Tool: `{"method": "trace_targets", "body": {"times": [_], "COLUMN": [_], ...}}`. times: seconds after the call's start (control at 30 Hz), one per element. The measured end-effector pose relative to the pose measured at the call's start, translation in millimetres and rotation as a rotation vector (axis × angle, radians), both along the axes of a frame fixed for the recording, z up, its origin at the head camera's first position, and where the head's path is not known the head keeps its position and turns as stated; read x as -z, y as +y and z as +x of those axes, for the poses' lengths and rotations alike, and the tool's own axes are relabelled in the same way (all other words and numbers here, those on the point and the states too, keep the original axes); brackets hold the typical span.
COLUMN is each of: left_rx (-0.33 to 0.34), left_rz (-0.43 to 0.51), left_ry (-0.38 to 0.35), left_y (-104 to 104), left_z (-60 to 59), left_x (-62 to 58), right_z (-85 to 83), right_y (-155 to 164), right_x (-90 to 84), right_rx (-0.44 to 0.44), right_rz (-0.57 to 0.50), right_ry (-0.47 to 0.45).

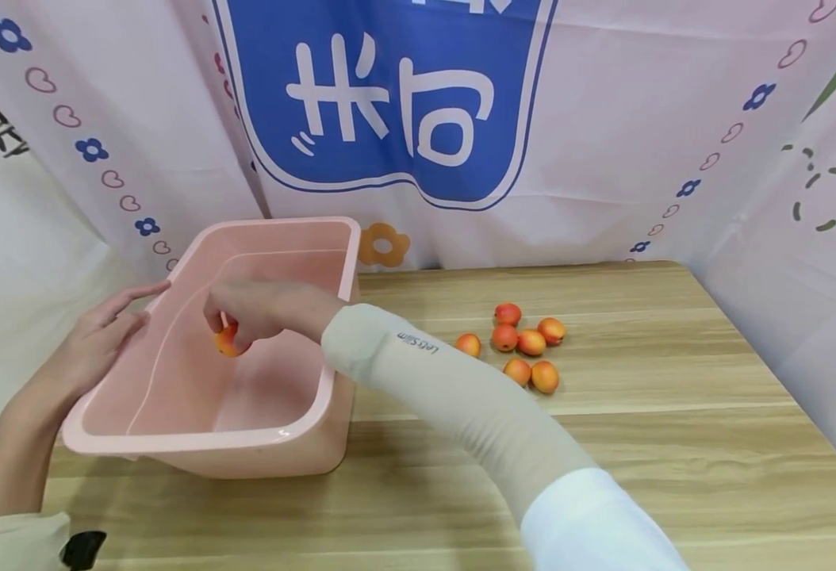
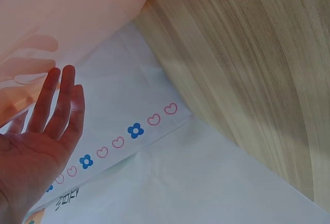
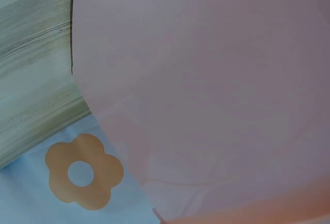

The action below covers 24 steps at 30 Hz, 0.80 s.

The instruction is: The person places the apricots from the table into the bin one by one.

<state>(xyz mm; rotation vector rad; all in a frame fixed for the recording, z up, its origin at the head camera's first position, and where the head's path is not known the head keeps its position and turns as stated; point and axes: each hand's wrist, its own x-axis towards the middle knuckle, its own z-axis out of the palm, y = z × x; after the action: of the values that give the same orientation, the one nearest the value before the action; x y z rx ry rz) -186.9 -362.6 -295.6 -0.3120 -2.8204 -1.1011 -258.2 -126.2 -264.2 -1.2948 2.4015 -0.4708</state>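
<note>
right hand point(image 1: 247, 309) reached over the near rim into the pink tub point(image 1: 275, 436), left of centre in the head view; fingertips curled down and pinched on one small orange fruit point(image 1: 227, 342). fruit directly beneath the fingertips, low inside the tub, near its left wall; whether touching the floor cannot be told. roughly round, so no long axis to note. grip-to-fruit offset nil: fruit sits in the pinch, hanging toward the lower left of the hand. left hand point(image 1: 93, 345) at the left edge of the frame, fingers straight and together, laid against the outside of the tub's left wall, holding nothing; confirmed in the left wrist view, palm point(image 2: 36, 147) flat beside the pink wall point(image 2: 72, 18). right hand the nearer to the fruit, left kept apart from it by the wall. remaining fruits point(image 1: 525, 345), seven counted, clustered on the wooden table point(image 1: 675, 444) right of centre, well apart from the tub and from both hands. right wrist view filled by pink plastic; neither fingers nor fruit clearly shown there.
</note>
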Motion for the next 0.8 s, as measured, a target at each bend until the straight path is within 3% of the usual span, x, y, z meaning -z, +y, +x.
{"method": "trace_targets", "body": {"times": [0.27,0.57,0.8], "left_rx": [-0.002,-0.008,-0.003], "left_rz": [0.014,0.007,0.01], "left_ry": [0.023,-0.007,0.011], "left_y": [-2.7,-0.8,-1.6], "left_z": [-0.6,-0.6,-0.8], "left_x": [2.4,0.3,2.0], "right_z": [-1.3,-2.9,-3.8], "right_y": [0.7,0.2,2.4], "right_x": [3.1,4.2,0.4], "right_rx": [0.024,0.029,0.026], "right_rz": [0.02,0.023,0.09], "right_ry": [-0.031,-0.019,0.02]}}
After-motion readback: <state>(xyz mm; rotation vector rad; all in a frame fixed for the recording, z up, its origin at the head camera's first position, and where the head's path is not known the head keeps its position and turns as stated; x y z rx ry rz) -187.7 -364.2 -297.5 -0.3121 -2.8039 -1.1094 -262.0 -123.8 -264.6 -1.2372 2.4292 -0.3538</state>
